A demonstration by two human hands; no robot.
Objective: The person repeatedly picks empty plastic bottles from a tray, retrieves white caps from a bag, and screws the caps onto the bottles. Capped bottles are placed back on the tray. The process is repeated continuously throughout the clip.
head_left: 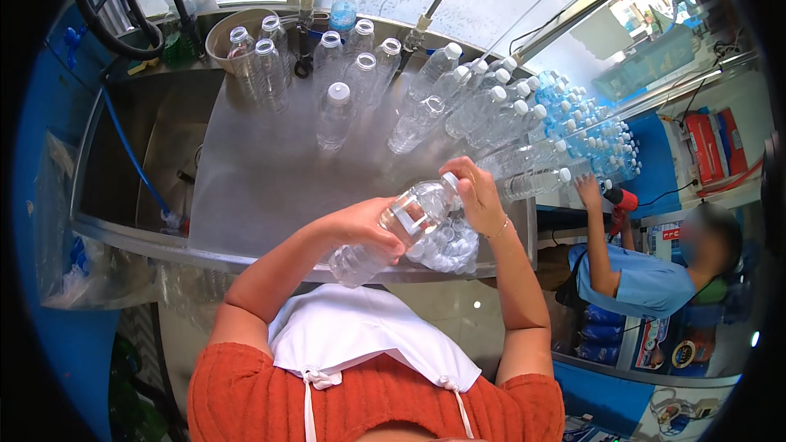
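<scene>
A see-through plastic bottle [416, 211] is tilted in front of my body, its neck up and to the right. My left hand [367, 223] is wrapped round its body. At the neck, the fingers of my right hand [476, 190] pinch the white cap [449, 181]. Below my right hand, near the steel counter's front edge, lies a see-through bag of white caps [452, 250]. Beyond my hands, a capped bottle [335, 119] stands on the steel counter [262, 188]. Several uncapped bottles [360, 75] are behind it.
Capped bottles [495, 102] fill the counter's right side, with blue-tinted ones [585, 123] farther right. At left is a steel sink [135, 135] with a blue hose [131, 151]. A tan basin [219, 42] sits at the back. Another person [639, 278] at right holds a red heat gun [624, 199].
</scene>
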